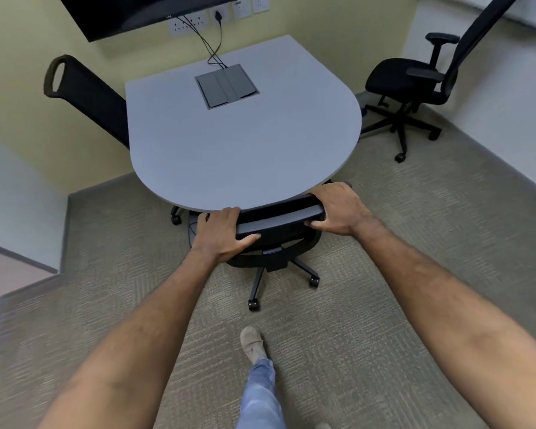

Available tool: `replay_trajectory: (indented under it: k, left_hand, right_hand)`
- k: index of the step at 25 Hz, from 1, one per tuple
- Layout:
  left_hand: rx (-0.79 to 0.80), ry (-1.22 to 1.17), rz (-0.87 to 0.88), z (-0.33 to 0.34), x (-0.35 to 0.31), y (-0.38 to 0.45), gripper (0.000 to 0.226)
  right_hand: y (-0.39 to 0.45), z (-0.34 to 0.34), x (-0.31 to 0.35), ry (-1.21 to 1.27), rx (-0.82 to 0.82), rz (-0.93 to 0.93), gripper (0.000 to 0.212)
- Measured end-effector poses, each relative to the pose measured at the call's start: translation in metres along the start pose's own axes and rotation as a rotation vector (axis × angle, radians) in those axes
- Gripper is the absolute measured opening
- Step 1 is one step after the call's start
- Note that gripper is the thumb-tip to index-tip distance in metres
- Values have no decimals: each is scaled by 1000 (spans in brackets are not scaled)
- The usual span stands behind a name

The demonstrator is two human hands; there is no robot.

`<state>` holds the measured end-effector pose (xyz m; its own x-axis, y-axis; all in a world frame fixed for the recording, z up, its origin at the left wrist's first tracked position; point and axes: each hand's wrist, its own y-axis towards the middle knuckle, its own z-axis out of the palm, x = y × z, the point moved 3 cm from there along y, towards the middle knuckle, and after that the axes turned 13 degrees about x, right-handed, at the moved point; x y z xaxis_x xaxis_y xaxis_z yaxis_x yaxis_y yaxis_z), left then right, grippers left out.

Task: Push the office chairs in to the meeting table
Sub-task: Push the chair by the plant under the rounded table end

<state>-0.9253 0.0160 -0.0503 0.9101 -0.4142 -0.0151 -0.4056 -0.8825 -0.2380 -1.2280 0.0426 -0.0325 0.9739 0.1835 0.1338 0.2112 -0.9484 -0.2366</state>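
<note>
A grey meeting table (239, 150) with a rounded near end fills the middle. A black office chair (276, 239) stands at that near end, its seat hidden under the tabletop and its backrest top against the table edge. My left hand (222, 233) grips the left end of the backrest top. My right hand (338, 209) grips the right end. A second black chair (87, 94) is tucked in at the table's left side. A third black chair (415, 85) with armrests stands apart from the table at the far right, near the wall.
A cable box (226, 86) is set into the tabletop, with cables running up to wall sockets (195, 21) under a dark screen (136, 13). Walls close in on the left and right. Carpet (384, 274) covers the floor; my foot (252, 343) is behind the chair.
</note>
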Motion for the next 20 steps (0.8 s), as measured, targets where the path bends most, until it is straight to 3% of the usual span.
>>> replay_trajectory:
  k: [6,10,20]
  left_hand:
    - [-40,60,-44,18,-63,-33,84]
    - [-57,93,32,28,-126,-44,84]
    - [249,154,326,73,-286,-22,84]
  right_hand:
    - [-68,18,-17,34,-30,46,81]
    - [-130,39,-48,75,-18,108,75]
    - [-248,121,-150,188,158,439,73]
